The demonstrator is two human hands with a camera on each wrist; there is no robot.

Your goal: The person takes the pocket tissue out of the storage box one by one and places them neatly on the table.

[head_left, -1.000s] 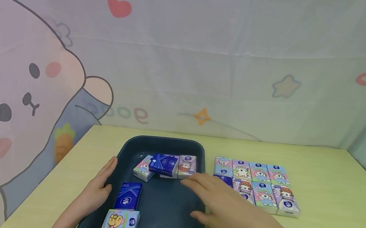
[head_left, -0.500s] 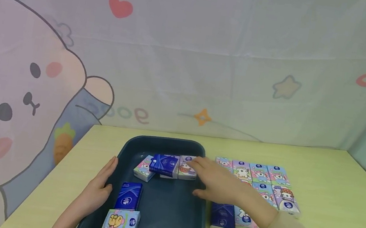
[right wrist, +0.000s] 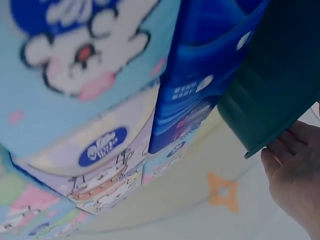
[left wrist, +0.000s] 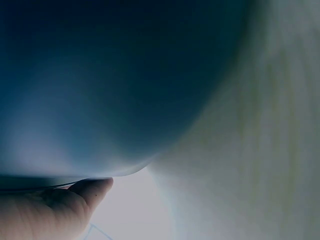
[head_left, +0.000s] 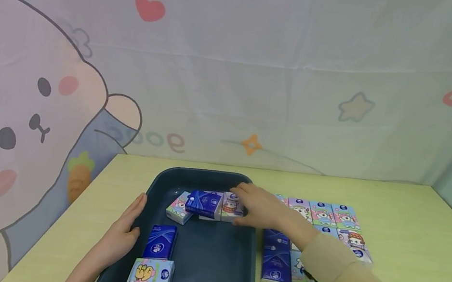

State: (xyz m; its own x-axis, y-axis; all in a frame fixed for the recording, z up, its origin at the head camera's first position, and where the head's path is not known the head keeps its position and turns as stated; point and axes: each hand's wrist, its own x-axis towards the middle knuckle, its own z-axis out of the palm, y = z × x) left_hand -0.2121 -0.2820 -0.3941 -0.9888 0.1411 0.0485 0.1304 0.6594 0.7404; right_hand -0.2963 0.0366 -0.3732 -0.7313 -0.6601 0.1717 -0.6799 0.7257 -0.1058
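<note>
Farther over the tray (head_left: pixel 212 261) now, the right hand (head_left: pixel 264 208) reaches a pink pack (head_left: pixel 232 208) inside; gripped or not, I can't tell. The left hand (head_left: pixel 119 234) lies straight-fingered along its side. Looks partway: rowed packs (head_left: pixel 322 214) on the table (head_left: pixel 414 227), others loose in the tray

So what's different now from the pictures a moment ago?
The right hand has moved forward, away from the person, to the pink-and-white pack at the far right of the dark tray; whether it grips that pack, I can't tell. The left hand stays against the tray's left side, and the packs inside lie as they were.
</note>
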